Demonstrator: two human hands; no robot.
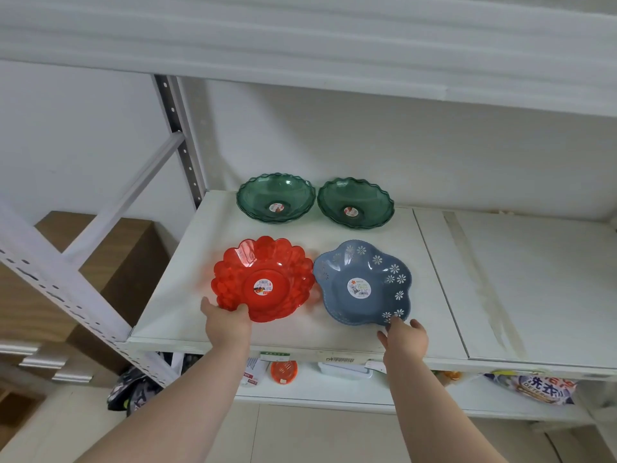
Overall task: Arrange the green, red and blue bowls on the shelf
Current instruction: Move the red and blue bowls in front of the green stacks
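Two green scalloped bowls, one on the left (275, 197) and one on the right (355, 202), stand side by side at the back of the white shelf (173, 295). In front of them sit a red flower-shaped bowl (263, 279) and a blue bowl with white flower cutouts (364, 284). My left hand (227, 320) grips the red bowl's near rim, thumb on top. My right hand (404, 337) touches the blue bowl's near right rim with spread fingers; whether it holds the rim is unclear.
A shelf board (334, 45) hangs overhead. The shelf's right part (534, 279) is bare, with tape strips. A perforated upright post (180, 138) and a diagonal brace stand at the left. The lower shelf holds a detergent bag (537, 389) and small items. Brown boxes (110, 262) sit at the left.
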